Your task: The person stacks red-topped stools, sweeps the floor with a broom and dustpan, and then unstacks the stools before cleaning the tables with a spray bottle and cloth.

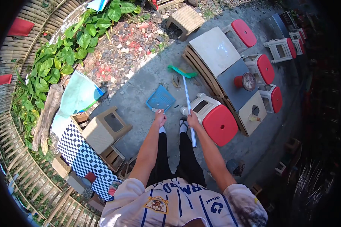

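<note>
Broom and dustpan were held out front, sweeping-style.

The right hand (193, 120) was closed round the broom (188, 99), the left hand (160, 117) gripped the blue dustpan (161, 99) — pan kept low, just left of the broom, probably to catch debris.

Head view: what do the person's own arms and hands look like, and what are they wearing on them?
Both arms are bare from the short sleeves down. The left hand and right hand wear no gloves, and no watch or band shows at either wrist. The shirt is white with dark blue pinstripes, blue lettering and a round crest on the chest. The right sleeve looks smudged with dark grey marks.
</note>
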{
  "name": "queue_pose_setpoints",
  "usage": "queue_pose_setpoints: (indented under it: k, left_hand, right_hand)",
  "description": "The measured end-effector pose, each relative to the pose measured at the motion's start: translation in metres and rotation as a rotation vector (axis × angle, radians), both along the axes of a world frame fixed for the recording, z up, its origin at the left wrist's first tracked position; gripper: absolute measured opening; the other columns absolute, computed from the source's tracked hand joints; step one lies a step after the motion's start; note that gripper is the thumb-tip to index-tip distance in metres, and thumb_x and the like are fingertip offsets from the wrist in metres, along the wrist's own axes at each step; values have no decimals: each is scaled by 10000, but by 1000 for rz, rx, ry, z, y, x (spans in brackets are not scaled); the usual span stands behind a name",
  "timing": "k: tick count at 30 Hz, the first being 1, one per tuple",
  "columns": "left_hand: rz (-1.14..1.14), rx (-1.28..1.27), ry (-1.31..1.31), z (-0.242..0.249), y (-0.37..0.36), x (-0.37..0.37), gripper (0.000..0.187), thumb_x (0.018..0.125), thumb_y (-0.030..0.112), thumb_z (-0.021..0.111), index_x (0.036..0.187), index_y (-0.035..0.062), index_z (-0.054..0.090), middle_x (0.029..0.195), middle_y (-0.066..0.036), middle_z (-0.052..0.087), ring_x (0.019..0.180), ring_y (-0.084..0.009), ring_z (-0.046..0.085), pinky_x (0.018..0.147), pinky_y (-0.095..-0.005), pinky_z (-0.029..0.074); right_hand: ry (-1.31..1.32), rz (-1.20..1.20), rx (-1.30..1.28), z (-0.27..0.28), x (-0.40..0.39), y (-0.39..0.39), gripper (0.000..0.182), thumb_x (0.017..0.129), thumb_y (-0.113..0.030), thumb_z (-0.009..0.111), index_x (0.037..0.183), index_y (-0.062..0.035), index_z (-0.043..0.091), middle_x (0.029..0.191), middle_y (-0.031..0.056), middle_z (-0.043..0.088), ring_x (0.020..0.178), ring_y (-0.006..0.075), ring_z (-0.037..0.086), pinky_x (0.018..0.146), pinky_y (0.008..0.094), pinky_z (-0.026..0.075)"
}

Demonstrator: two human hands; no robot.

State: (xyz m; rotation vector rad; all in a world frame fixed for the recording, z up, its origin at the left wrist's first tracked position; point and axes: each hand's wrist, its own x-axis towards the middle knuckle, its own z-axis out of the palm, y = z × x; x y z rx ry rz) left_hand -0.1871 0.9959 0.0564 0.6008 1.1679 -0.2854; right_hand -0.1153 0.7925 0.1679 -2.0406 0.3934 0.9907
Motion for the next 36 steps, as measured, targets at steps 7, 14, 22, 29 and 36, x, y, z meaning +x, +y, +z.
queue_pose_setpoints:
  k: [7, 14, 22, 29, 36]
  left_hand:
    - [-246, 243, 55, 2, 12, -9, 417, 968, 294, 527, 1281, 123, 311, 782, -55, 486, 546, -140, 461, 455, -305, 384]
    - [-377, 333, 57, -7, 25, -29, 283, 971, 312, 533, 1087, 71, 439, 771, -50, 540, 515, -101, 449, 434, -257, 376]
    - [-365, 456, 92, -22, 37, -55, 285, 929, 277, 593, 1014, 7, 556, 789, -62, 600, 627, -148, 557, 549, -320, 439]
    - [-323, 506, 108, -12, 26, -55, 270, 927, 286, 617, 954, 23, 567, 690, -28, 564, 497, -90, 483, 415, -251, 360]
    - [-360, 513, 82, -12, 11, -56, 285, 915, 281, 637, 989, 13, 575, 705, -34, 584, 503, -86, 494, 426, -242, 369]
  right_hand:
    - [361, -200, 264, 34, -29, 14, 560, 977, -156, 380, 1507, -173, 200, 637, -9, 391, 449, 85, 368, 378, 278, 394]
    - [422, -71, 256, 119, -61, 12, 557, 989, -176, 400, 1510, -177, 203, 639, -18, 386, 461, 70, 366, 390, 266, 379]
    - [234, -19, 219, 133, -49, -15, 567, 984, -175, 407, 1511, -122, 204, 648, -12, 408, 462, 82, 393, 392, 281, 416]
    - [80, 104, 37, 41, -41, 10, 523, 990, -172, 395, 1487, -88, 257, 632, -3, 411, 439, 125, 400, 390, 306, 430]
    - [543, -118, 427, 91, -101, -30, 537, 998, -158, 380, 1504, -265, 233, 638, -35, 345, 464, 55, 344, 376, 252, 341]
